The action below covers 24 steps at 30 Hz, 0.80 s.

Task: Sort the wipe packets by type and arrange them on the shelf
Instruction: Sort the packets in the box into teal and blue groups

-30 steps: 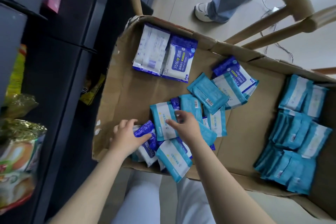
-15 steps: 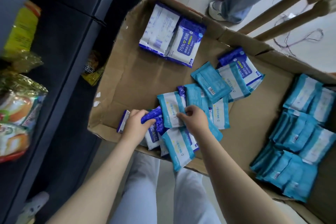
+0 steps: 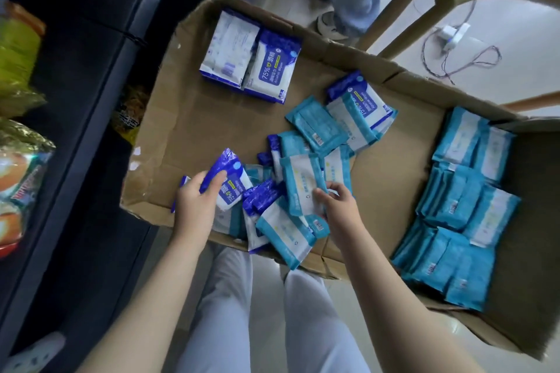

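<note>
Left hand [image 3: 194,206]: fingers [image 3: 212,179] wrapped round dark-blue packet [image 3: 231,183], tilted up off mixed pile [image 3: 281,230].
Right hand [image 3: 341,209]: fingers [image 3: 325,191] pinch corner of teal packet [image 3: 301,188] lying on top of pile.
One type per hand, likely so each goes straight to own group.
Pile sits at near edge of cardboard box [image 3: 188,130], easy reach.
Teal stack [image 3: 463,215] in rows at right end, well apart.
Dark-blue pair [image 3: 251,63] side by side at far-left corner.
Opposite ends stop types mixing.
Shelf [image 3: 85,76] left of box; no wipes visible there, so arranging not started.
</note>
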Each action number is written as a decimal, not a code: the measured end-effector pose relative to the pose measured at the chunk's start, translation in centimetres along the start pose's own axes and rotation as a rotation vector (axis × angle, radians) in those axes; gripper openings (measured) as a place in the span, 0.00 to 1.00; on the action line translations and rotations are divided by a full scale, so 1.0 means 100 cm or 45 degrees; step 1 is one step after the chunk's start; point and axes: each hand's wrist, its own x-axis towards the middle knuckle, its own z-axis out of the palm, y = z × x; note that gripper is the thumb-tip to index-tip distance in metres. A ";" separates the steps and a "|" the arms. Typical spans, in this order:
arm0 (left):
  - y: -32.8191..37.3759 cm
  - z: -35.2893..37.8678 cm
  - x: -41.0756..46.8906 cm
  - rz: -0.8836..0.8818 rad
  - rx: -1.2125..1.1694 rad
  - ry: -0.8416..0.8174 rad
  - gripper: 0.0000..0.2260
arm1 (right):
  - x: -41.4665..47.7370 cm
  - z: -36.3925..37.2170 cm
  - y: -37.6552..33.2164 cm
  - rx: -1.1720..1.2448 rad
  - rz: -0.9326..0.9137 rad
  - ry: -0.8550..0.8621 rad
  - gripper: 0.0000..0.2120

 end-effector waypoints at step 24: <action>0.063 -0.009 0.204 0.381 0.633 -0.133 0.29 | 0.016 0.059 -0.027 0.477 0.054 0.106 0.12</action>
